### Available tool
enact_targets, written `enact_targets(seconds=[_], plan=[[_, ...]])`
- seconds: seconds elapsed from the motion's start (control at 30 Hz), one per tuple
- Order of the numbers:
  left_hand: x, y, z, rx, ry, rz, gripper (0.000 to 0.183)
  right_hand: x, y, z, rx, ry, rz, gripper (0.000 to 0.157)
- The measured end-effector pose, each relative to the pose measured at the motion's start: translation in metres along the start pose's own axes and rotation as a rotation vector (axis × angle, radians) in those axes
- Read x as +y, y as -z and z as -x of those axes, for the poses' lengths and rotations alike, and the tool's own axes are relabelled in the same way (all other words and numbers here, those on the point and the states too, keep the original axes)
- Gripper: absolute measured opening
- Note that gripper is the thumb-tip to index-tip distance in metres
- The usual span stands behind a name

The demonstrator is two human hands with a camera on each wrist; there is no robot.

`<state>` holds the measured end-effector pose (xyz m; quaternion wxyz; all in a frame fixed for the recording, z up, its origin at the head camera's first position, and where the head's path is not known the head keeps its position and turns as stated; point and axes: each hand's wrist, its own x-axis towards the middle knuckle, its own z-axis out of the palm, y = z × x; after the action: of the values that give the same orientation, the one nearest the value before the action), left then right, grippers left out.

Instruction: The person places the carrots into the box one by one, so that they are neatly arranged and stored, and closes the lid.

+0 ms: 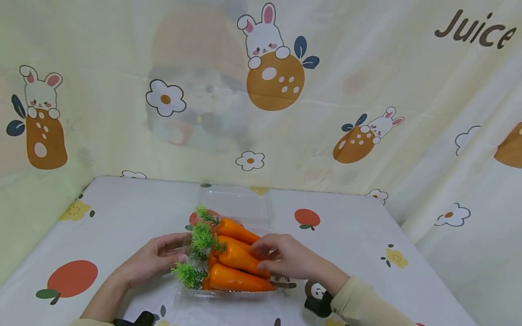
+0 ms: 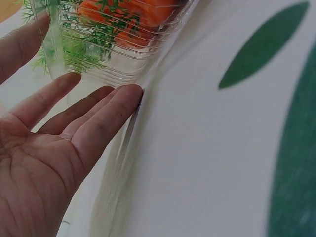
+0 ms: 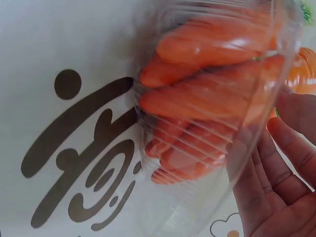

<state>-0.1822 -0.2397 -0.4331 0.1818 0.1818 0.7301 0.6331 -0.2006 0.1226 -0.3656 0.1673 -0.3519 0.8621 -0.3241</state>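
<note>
Several orange toy carrots (image 1: 240, 277) with green frilly tops lie in a clear plastic clamshell box (image 1: 228, 294), its lid (image 1: 236, 203) folded back behind it. The carrots' tips point right. My left hand (image 1: 161, 256) is at the box's left side, thumb near the rim, the other fingers mostly straight along the outer wall. In the left wrist view its palm (image 2: 44, 163) faces the ribbed wall. From the right, my right hand (image 1: 285, 258) reaches over the box and pinches a middle carrot (image 1: 236, 257) near its tip; the right wrist view partly hides this contact behind plastic.
A white tablecloth (image 1: 134, 203) printed with fruit and flowers covers the table. Behind it hangs a pale curtain (image 1: 204, 149) with rabbit prints. Dark wrist straps (image 1: 318, 303) show on both arms.
</note>
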Motion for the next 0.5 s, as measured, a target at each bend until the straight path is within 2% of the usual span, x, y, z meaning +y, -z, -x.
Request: enact_targets(seconds=[0.2,0.5], plan=[[0.000,0.000,0.000,-0.003,-0.001,-0.003,0.069,0.004,0.007,0.004,0.051,0.042,-0.005,0.030],[-0.001,0.001,0.000,-0.003,-0.005,-0.010,0.069,0.010,0.017,0.013,0.167,0.009,0.011,0.032]])
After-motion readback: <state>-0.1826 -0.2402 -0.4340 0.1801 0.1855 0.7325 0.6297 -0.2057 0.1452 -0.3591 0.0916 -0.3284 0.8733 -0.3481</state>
